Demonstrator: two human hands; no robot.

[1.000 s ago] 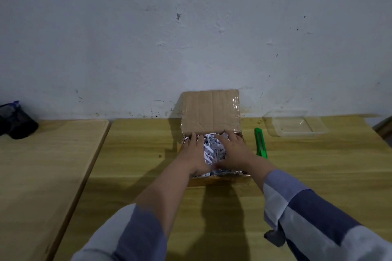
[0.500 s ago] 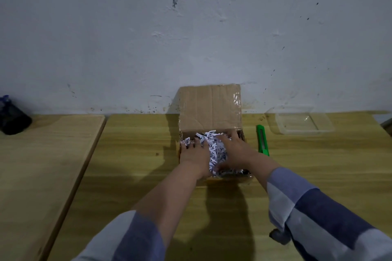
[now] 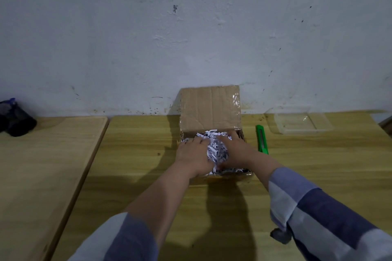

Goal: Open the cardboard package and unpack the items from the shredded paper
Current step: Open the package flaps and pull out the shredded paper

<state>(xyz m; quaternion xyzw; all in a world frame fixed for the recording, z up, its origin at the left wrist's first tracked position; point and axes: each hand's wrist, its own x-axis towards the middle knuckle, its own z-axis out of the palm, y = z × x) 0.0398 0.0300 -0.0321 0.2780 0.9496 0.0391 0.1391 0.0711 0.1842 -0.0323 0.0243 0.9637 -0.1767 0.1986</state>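
Observation:
An open cardboard box (image 3: 247, 172) sits on the wooden table near the wall, its taped lid flap (image 3: 210, 108) standing up at the back. White shredded paper (image 3: 216, 149) fills it. My left hand (image 3: 194, 155) and my right hand (image 3: 234, 150) are both in the box, pressed against either side of a bunch of the shredded paper, which bulges up between them. The fingers curve round the paper. No packed item is visible; anything under the paper is hidden.
A green utility knife (image 3: 262, 139) lies just right of the box. A clear plastic tray (image 3: 301, 123) sits further right by the wall. A dark object (image 3: 14, 122) rests on a second table (image 3: 42, 165) at the left.
Both hands have drawn closer together in the box, gathering the shredded paper into a raised bunch between them. The box and knife have stayed in place.

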